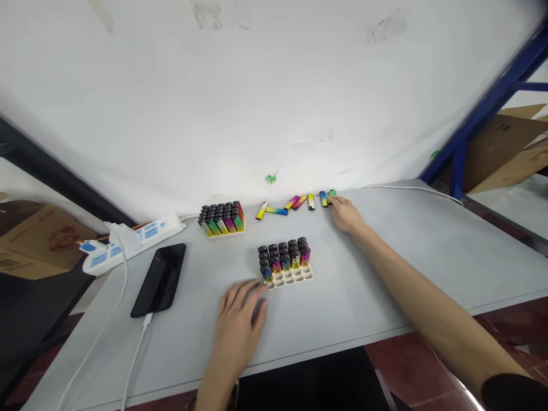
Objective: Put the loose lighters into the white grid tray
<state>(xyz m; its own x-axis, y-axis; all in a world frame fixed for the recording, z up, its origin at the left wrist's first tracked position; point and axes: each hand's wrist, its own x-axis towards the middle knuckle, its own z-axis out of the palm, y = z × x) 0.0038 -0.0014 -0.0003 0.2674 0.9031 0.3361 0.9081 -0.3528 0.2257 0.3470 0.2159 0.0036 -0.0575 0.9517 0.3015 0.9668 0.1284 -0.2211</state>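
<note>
A white holder (pixel 295 276) stands mid-table, its back rows filled with upright black-topped lighters and several holes bare along the front. My left hand (pixel 240 311) lies flat, fingers spread, its fingertips by the holder's front left corner. Near the wall my right hand (pixel 342 212) has its fingertips on a green lighter (pixel 333 193), which they partly cover. Just left of it is a blue and yellow lighter (pixel 323 198). Several more loose lighters, such as a yellow and white one (pixel 311 201), lie in a line leftward along the wall.
A second holder full of lighters (pixel 221 220) stands back left. Beside it are a white power strip (pixel 137 242) and a black phone (pixel 159 279) with a white cable. Cardboard boxes show beyond both table ends, and a blue metal frame (pixel 460 162) rises at right.
</note>
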